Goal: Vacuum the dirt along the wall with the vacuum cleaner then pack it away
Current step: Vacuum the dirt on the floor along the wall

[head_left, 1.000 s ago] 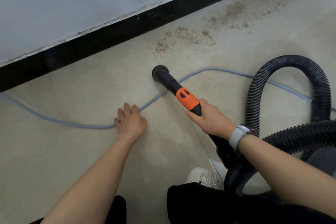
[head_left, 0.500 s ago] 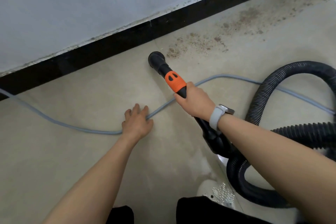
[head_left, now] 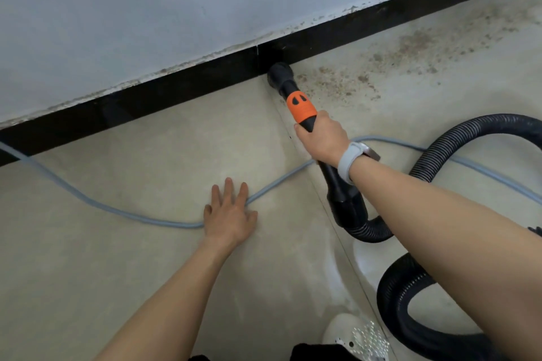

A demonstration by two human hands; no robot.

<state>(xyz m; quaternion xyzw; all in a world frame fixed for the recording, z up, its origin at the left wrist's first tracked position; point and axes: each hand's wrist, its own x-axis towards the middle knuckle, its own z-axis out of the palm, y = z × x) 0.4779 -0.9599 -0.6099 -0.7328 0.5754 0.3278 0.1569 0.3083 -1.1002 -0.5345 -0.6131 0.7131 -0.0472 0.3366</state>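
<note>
My right hand (head_left: 324,136) grips the vacuum wand just behind its orange collar (head_left: 300,107). The black round nozzle (head_left: 280,75) sits on the floor against the black skirting board (head_left: 176,91). Brown dirt (head_left: 381,67) is scattered along the wall to the right of the nozzle. The black ribbed hose (head_left: 457,138) loops off to the right and back behind my forearm. My left hand (head_left: 230,214) rests flat on the tile with fingers spread, lying over the grey power cable (head_left: 117,209).
The grey cable snakes across the floor from the left wall edge to the far right. A second loop of hose (head_left: 396,296) lies at the lower right. A white shoe (head_left: 356,337) shows at the bottom edge. The wall (head_left: 146,9) is pale grey.
My right hand has pushed the nozzle forward from mid-floor up to the skirting board beside the dirt. The left hand has stayed flat on the floor over the cable.
</note>
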